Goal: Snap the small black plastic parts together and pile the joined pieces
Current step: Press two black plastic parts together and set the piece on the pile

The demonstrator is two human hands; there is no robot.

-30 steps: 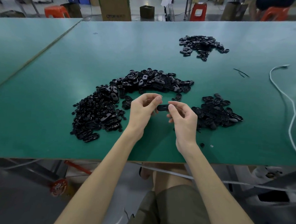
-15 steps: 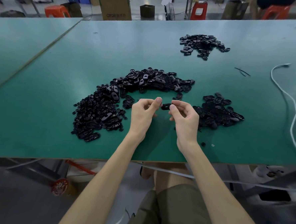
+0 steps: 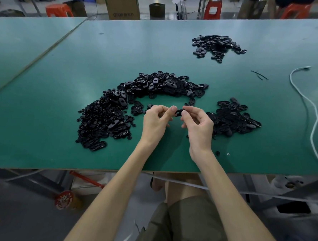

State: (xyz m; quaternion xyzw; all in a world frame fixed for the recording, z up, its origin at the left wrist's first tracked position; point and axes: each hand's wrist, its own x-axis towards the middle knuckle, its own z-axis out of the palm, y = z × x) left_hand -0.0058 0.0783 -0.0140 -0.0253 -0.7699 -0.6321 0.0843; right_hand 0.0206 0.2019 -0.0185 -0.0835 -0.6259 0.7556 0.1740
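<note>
A small black part (image 3: 178, 112) is pinched btwn L hand (image 3: 155, 123) & R hand (image 3: 197, 127) fingertips, above green table (image 3: 60, 133), w/ piles either side.

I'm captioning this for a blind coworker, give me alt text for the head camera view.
A person's left hand and right hand pinch one small black part between them over a green table. A large pile of parts curves at left, a smaller pile at right, a third pile farther back; a white cord trails at far right.
</note>
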